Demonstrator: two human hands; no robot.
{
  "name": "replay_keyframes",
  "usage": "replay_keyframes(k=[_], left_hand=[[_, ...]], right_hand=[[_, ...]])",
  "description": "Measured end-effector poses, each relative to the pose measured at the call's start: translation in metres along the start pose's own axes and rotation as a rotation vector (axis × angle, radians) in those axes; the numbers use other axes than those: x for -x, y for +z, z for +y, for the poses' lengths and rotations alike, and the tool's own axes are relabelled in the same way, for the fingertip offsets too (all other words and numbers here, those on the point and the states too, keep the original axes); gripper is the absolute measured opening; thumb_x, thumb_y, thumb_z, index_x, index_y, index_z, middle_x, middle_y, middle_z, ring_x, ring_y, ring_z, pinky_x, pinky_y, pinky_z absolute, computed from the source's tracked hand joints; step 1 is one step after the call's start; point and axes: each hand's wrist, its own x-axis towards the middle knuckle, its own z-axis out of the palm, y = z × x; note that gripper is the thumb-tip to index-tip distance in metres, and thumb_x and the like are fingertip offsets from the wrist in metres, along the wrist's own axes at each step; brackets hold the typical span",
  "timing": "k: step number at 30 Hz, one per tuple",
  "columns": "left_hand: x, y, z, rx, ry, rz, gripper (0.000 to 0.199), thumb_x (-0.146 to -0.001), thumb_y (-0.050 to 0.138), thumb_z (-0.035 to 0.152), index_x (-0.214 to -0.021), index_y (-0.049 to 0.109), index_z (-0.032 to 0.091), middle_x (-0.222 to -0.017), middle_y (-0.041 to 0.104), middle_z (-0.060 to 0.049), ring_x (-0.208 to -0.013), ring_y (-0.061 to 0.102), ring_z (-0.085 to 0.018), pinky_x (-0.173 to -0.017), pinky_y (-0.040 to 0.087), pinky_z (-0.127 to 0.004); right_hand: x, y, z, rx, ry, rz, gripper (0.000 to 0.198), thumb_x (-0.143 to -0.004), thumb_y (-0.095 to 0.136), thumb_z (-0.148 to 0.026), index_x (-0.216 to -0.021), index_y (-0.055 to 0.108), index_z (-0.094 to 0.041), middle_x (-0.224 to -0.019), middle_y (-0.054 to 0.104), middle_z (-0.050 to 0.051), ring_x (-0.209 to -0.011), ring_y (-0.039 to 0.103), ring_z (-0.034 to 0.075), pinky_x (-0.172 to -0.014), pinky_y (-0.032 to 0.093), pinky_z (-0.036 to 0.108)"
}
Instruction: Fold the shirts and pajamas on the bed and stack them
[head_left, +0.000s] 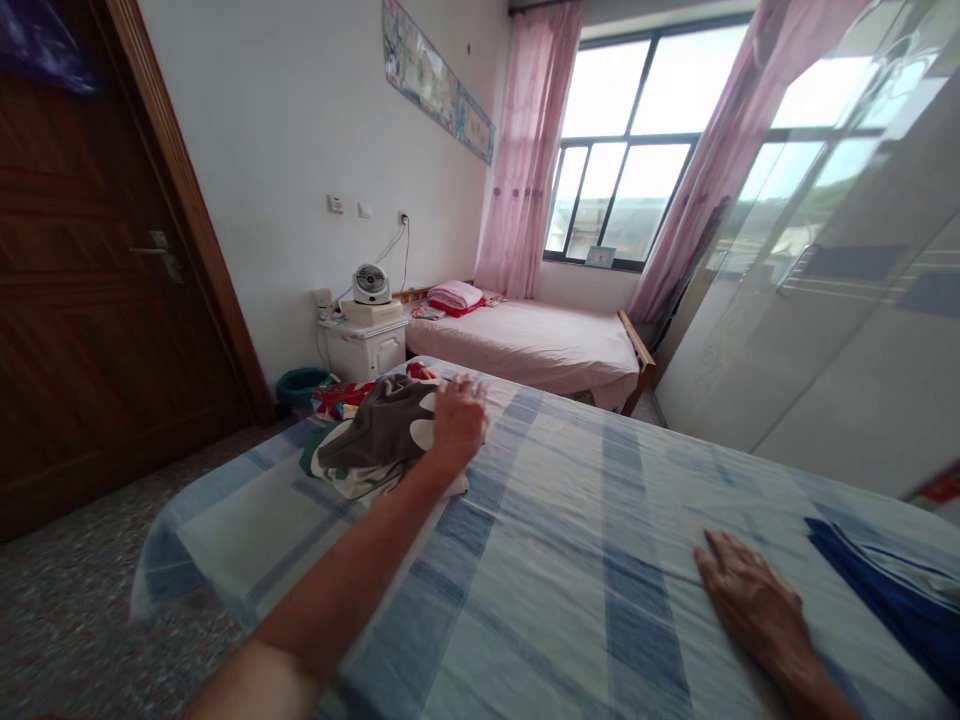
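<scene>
On the checked sheet (555, 530), the grey cloth (382, 425) is lying bunched. The left hand (460, 418), fingers apart, is hovering or resting at the cloth's right edge; the right hand (752, 598) is lying flat, well right of the cloth.

Grey-brown garment (379, 425) with pale oval patches: crumpled, lying atop green and off-white cloth (364, 482), toward the far left of the blue-and-white checked bedsheet (555, 540)

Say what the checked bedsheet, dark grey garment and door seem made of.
Checked bedsheet: matte woven cloth, perhaps cotton, with fine wrinkles. Dark grey garment: soft matte fabric, slumping in loose folds; fibre unclear. Door: probably varnished wood, from its brown grain.
</scene>
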Motion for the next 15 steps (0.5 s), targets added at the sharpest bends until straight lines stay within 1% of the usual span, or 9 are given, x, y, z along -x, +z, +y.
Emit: replay_keyframes(k=[2, 4, 6, 8, 10, 11, 13, 14, 15], left_hand=[[0.005, -0.010, -0.030, -0.057, -0.124, 0.037, 0.040, -0.083, 0.053, 0.026, -0.121, 0.055, 0.014, -0.123, 0.056, -0.017, -0.118, 0.046, -0.031, -0.099, 0.033, -0.044], [0.009, -0.014, -0.053, -0.038, -0.206, 0.015, 0.028, -0.084, 0.052, 0.028, -0.108, 0.061, 0.015, -0.108, 0.062, -0.015, -0.105, 0.054, -0.030, -0.088, 0.040, -0.039], [0.010, -0.014, -0.066, 0.064, -0.241, 0.029, 0.021, -0.086, 0.049, 0.028, -0.098, 0.063, 0.017, -0.099, 0.065, -0.012, -0.096, 0.058, -0.026, -0.082, 0.043, -0.034], [0.002, -0.017, -0.067, 0.228, -0.245, 0.119, 0.019, -0.087, 0.048, 0.027, -0.095, 0.063, 0.019, -0.096, 0.065, -0.008, -0.092, 0.059, -0.023, -0.081, 0.042, -0.031], [-0.012, -0.026, -0.054, 0.440, -0.245, 0.238, 0.018, -0.087, 0.049, 0.027, -0.092, 0.063, 0.018, -0.092, 0.065, -0.005, -0.089, 0.058, -0.020, -0.081, 0.042, -0.029], [-0.021, -0.033, -0.041, 0.560, -0.240, 0.290, 0.017, -0.086, 0.049, 0.027, -0.089, 0.063, 0.018, -0.088, 0.064, -0.004, -0.085, 0.058, -0.018, -0.080, 0.043, -0.027], [-0.035, -0.049, -0.005, 0.816, -0.210, 0.346, 0.016, -0.086, 0.050, 0.026, -0.085, 0.062, 0.017, -0.079, 0.062, -0.001, -0.078, 0.057, -0.015, -0.075, 0.044, -0.025], [-0.039, -0.058, 0.017, 0.926, -0.178, 0.355, 0.015, -0.086, 0.050, 0.025, -0.085, 0.062, 0.016, -0.077, 0.061, 0.000, -0.076, 0.056, -0.014, -0.073, 0.044, -0.024], [-0.040, -0.065, 0.041, 1.037, -0.111, 0.337, 0.015, -0.086, 0.050, 0.025, -0.087, 0.062, 0.016, -0.079, 0.062, 0.000, -0.077, 0.057, -0.014, -0.073, 0.045, -0.024]], right_hand=[[0.000, -0.001, -0.002, -0.005, 0.012, 0.010, 0.062, -0.088, 0.019, -0.040, -0.127, 0.055, -0.007, -0.133, 0.054, 0.014, -0.126, 0.045, 0.026, -0.104, 0.033, 0.040], [0.001, -0.003, -0.004, -0.011, 0.033, 0.002, 0.062, -0.089, 0.019, -0.040, -0.128, 0.054, -0.008, -0.134, 0.053, 0.014, -0.126, 0.045, 0.026, -0.104, 0.033, 0.040], [0.001, -0.006, -0.006, -0.012, 0.043, -0.017, 0.061, -0.089, 0.019, -0.039, -0.129, 0.054, -0.008, -0.135, 0.053, 0.013, -0.126, 0.045, 0.025, -0.104, 0.032, 0.040], [0.001, -0.008, -0.007, -0.011, 0.045, -0.033, 0.061, -0.089, 0.019, -0.038, -0.129, 0.054, -0.008, -0.135, 0.052, 0.013, -0.126, 0.044, 0.025, -0.104, 0.033, 0.040], [0.002, -0.009, -0.008, -0.015, 0.047, -0.034, 0.061, -0.089, 0.019, -0.038, -0.129, 0.054, -0.008, -0.135, 0.052, 0.014, -0.126, 0.044, 0.025, -0.104, 0.033, 0.041], [0.002, -0.009, -0.009, -0.020, 0.052, -0.028, 0.061, -0.089, 0.019, -0.038, -0.129, 0.054, -0.008, -0.135, 0.052, 0.014, -0.126, 0.044, 0.025, -0.104, 0.033, 0.042], [0.002, -0.010, -0.011, -0.040, 0.060, -0.013, 0.060, -0.089, 0.021, -0.038, -0.128, 0.054, -0.007, -0.134, 0.053, 0.015, -0.126, 0.044, 0.026, -0.103, 0.033, 0.043], [0.002, -0.010, -0.012, -0.058, 0.064, -0.007, 0.059, -0.088, 0.022, -0.037, -0.127, 0.055, -0.008, -0.134, 0.053, 0.015, -0.126, 0.045, 0.027, -0.103, 0.033, 0.043], [0.002, -0.012, -0.014, -0.085, 0.068, -0.001, 0.057, -0.088, 0.024, -0.036, -0.126, 0.055, -0.009, -0.133, 0.054, 0.015, -0.125, 0.045, 0.027, -0.103, 0.033, 0.044]])
